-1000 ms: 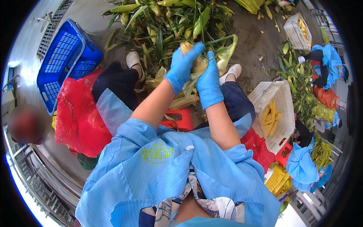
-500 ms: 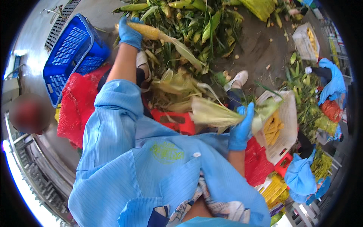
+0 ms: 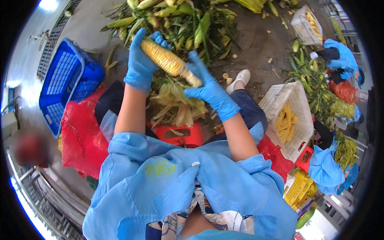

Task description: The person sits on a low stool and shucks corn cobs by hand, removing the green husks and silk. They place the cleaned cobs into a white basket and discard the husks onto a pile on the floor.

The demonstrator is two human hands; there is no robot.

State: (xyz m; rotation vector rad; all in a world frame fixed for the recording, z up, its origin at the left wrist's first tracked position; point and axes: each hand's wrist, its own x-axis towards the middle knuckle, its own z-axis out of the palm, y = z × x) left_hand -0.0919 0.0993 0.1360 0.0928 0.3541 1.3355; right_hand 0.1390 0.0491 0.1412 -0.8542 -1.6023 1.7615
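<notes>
My left hand (image 3: 140,66), in a blue glove, is closed around the upper part of a husked ear of corn (image 3: 165,58). The ear slants down to the right, its yellow kernels bare and its pale stalk end lowest. Beside that stalk end my right hand (image 3: 214,91), also gloved in blue, has its thumb and fingers spread apart; whether it touches the stalk I cannot tell. Below the hands, between my legs, lies a heap of pale stripped husks (image 3: 174,102). Unhusked green ears (image 3: 202,30) are piled on the floor ahead.
A blue plastic basket (image 3: 66,80) stands at left beside a red mesh sack (image 3: 82,140). At right a white crate (image 3: 302,124) holds several peeled ears. A red plastic item (image 3: 180,136) lies under the husks. Co-workers in blue (image 3: 326,166) sit at far right by more corn.
My right hand has let go of the pulled-off husk and moved from the right to the ear's stalk end. The left hand has brought the ear nearer, now bare of husk.
</notes>
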